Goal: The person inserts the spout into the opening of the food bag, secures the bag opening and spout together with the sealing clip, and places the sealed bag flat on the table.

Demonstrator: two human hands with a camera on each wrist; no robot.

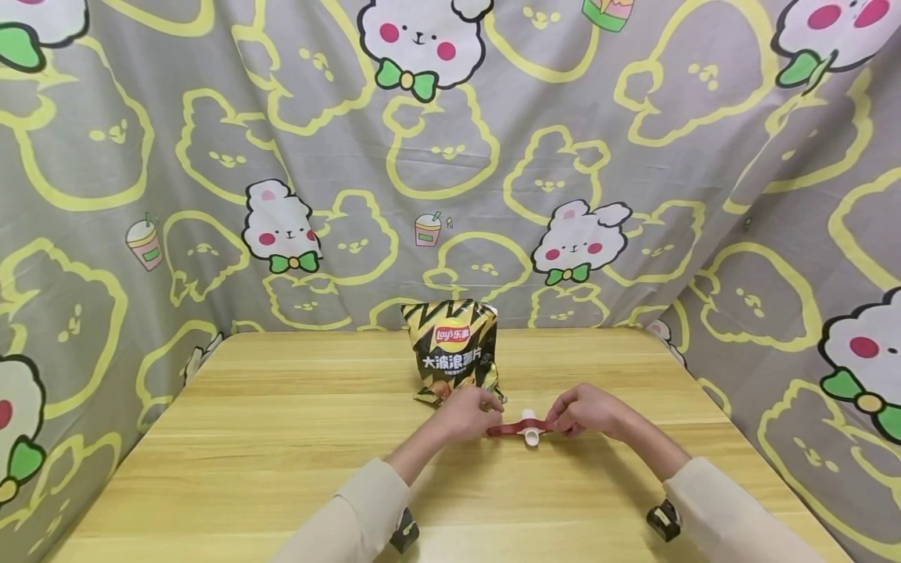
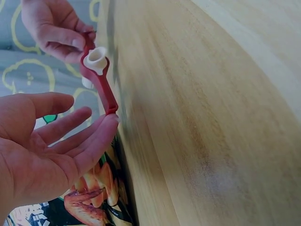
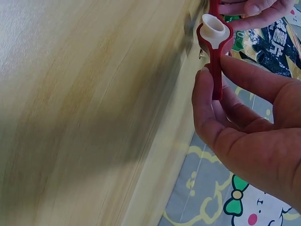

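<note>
A dark red strip-like object with a white hollow tube through its middle [image 1: 531, 438] is between the two hands, just above the table. My right hand [image 1: 587, 410] pinches its right end; in the right wrist view the thumb and fingers [image 3: 204, 101] lie on both sides of the red arm [image 3: 217, 77]. My left hand [image 1: 468, 414] is at the other end. In the left wrist view the left fingertips [image 2: 112, 118] touch the tip of the red arm [image 2: 106, 92] from beneath, with the fingers fairly straight and the thumb apart.
A black and yellow chip bag [image 1: 454, 352] stands upright behind the left hand. The wooden table [image 1: 281, 438] reaches back to a grey patterned curtain [image 1: 352, 156], which also hangs at both sides. Black bands are at both sleeves.
</note>
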